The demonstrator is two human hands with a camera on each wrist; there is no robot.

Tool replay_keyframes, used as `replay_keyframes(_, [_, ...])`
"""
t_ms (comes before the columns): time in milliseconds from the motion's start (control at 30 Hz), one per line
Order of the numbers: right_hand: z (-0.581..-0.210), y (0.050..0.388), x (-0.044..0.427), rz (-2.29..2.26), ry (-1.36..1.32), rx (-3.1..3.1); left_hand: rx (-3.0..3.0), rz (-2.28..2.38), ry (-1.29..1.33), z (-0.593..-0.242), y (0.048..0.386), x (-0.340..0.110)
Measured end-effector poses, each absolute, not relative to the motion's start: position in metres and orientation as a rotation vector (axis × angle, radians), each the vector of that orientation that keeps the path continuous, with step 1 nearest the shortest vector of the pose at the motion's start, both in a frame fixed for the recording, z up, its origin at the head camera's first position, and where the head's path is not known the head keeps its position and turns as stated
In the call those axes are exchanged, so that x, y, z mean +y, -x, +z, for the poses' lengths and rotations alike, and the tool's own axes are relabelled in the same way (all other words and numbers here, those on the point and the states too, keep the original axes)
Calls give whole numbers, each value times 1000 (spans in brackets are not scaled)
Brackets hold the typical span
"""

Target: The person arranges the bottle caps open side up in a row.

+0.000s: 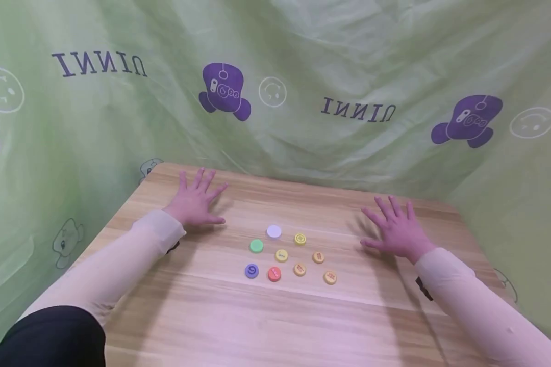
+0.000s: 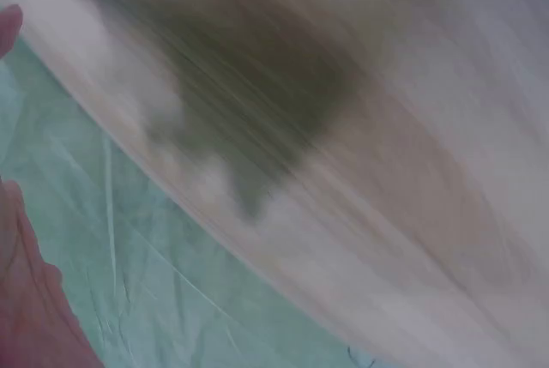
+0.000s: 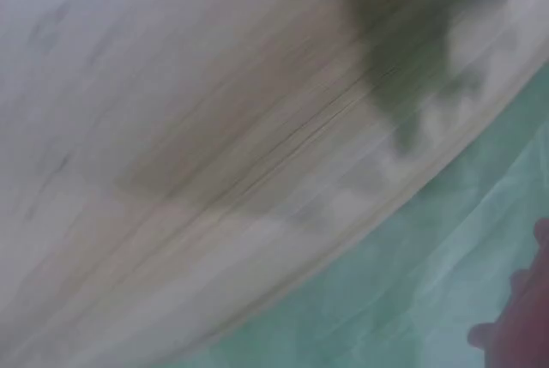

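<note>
Nine small round discs [image 1: 281, 255] lie loosely clustered on the table [image 1: 266, 326], between left hand [image 1: 194, 203] and right hand [image 1: 400, 233], touching neither | both: fingers spread, grip wide, holding nothing | risk: a low inward sweep of either sleeve [image 1: 124, 260] could scatter discs | green printed cloth [image 1: 303, 51] hangs behind

Discs [image 1: 281, 255] on table [image 1: 266, 326]; curtain [image 1: 294, 153] behind it, left and right.
</note>
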State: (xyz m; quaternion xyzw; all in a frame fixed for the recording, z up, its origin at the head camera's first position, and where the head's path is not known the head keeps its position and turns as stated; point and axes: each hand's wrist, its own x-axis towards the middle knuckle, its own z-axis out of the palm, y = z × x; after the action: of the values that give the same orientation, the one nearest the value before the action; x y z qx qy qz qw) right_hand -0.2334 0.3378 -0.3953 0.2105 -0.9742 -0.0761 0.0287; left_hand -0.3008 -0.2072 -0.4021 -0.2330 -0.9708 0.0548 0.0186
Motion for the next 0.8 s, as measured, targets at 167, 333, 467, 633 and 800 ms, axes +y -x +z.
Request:
replay_keyframes(167, [-395,237,324,47,-593,-3053,-3042,-24,673,-403,301,-197])
replay_keyframes(333, [-389,244,296,483,-503,-3124,-3064,-313,649,-402,300,-177])
replay_keyframes(467, [-381,254,269,786,-437,-3131,-3081,-628,626,-392,297,-160])
replay_keyframes(633, [-377,267,239,1083,-454,-3074,-3052,-842,642,-388,296,-144])
replay_keyframes(800, [-375,272,208,1547,-384,-3022,-3062,-1040,659,-393,299,-133])
